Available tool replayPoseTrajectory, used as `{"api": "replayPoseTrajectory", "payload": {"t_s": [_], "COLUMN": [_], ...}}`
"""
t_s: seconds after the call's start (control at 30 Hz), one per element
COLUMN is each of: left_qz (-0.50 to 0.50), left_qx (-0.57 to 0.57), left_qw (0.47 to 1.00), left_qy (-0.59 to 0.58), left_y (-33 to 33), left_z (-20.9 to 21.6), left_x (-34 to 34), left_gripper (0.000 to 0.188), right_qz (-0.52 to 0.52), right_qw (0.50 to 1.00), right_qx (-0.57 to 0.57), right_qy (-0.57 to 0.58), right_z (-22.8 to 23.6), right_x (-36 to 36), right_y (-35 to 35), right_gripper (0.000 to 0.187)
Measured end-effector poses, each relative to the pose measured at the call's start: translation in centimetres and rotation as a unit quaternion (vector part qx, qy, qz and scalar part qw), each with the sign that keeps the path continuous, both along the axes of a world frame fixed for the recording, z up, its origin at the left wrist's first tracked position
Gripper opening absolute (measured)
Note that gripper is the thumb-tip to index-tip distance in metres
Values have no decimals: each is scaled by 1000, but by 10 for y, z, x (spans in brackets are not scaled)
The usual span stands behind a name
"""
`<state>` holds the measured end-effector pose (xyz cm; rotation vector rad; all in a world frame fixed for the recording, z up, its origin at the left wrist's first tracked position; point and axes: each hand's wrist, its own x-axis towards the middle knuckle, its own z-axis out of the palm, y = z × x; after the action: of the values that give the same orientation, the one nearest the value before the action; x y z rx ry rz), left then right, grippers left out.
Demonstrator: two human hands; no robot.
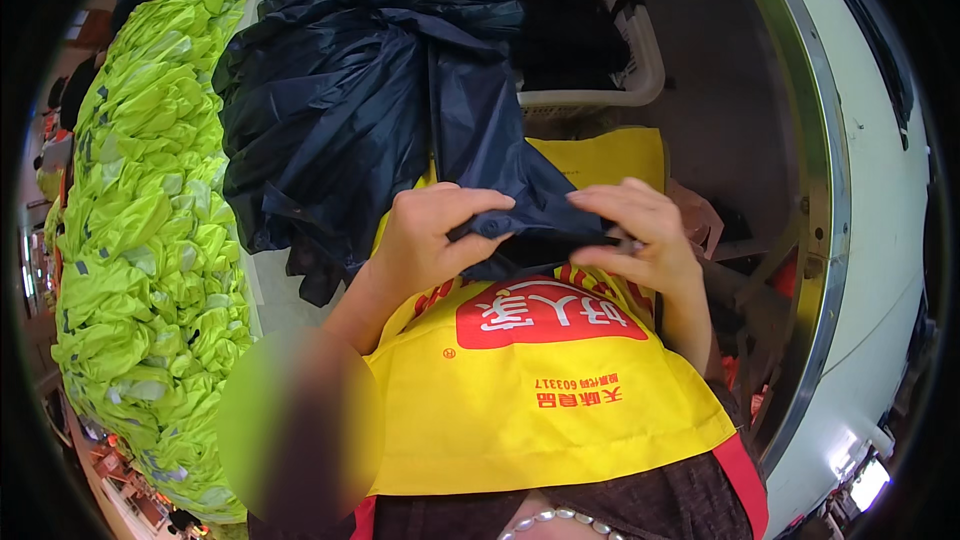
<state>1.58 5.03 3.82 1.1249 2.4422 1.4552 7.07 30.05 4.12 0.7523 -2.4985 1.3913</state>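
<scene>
A strip of thin, shiny navy fabric runs from a large gathered heap of the same cloth down to my hands. My left hand is closed, pinching a folded edge of it between thumb and forefinger. A small dark round spot, a button or a rolled end, shows at that pinch; I cannot make out which. Across from it my right hand curls around the other end of the edge, thumb below and fingers above, slightly blurred. Both hands are just above the yellow apron I wear.
A long pile of bright lime-yellow garments lines the left side. Beyond the heap, a white plastic basket holds black cloth. A pale tabletop with a metal edge curves along the right. Behind my right hand is yellow cloth.
</scene>
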Motion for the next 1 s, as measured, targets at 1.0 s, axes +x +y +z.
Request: {"api": "replayPoseTrajectory", "payload": {"t_s": [1.0], "left_qz": [38], "left_qx": [123], "left_qw": [873], "left_qy": [-470], "left_y": [29], "left_z": [-4], "left_x": [-26], "left_gripper": [18], "right_qz": [-100], "right_qw": [972], "right_qx": [-122], "right_qy": [-173], "right_z": [-2], "right_x": [-30], "right_y": [-8], "right_gripper": [17]}}
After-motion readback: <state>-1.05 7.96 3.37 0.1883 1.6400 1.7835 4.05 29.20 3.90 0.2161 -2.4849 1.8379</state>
